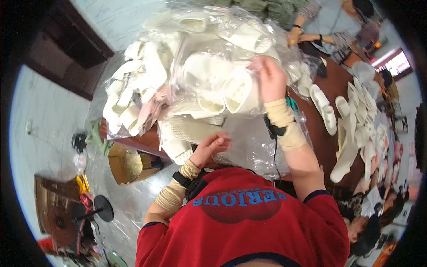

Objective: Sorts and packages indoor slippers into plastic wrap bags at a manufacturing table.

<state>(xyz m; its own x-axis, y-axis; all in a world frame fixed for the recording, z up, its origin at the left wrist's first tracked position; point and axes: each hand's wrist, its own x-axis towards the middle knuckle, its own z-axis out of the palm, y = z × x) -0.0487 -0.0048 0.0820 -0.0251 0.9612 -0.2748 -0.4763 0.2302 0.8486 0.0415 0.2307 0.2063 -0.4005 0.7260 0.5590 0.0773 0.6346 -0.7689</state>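
Observation:
In front of me lies a clear plastic bag holding a pair of white slippers (pixel 209 73), their openings turned toward me. My right hand (pixel 271 80) is at the far right side of this bag, its fingers bent and closed on the plastic film. Nearer my body, my left hand (pixel 212 147) is held half-open beside a white slipper with a textured sole (pixel 191 130), and nothing shows in its fingers. Under and beside the hands spreads an empty-looking clear plastic bag (pixel 249 138).
More bagged white slippers (pixel 149 73) pile up at the left and far side. Loose white slippers (pixel 324 109) lie on the brown table (pixel 307 107) at right, where other people work. A teal-handled tool (pixel 292 104) is near my right wrist. An open cardboard box (pixel 129 167) stands at lower left.

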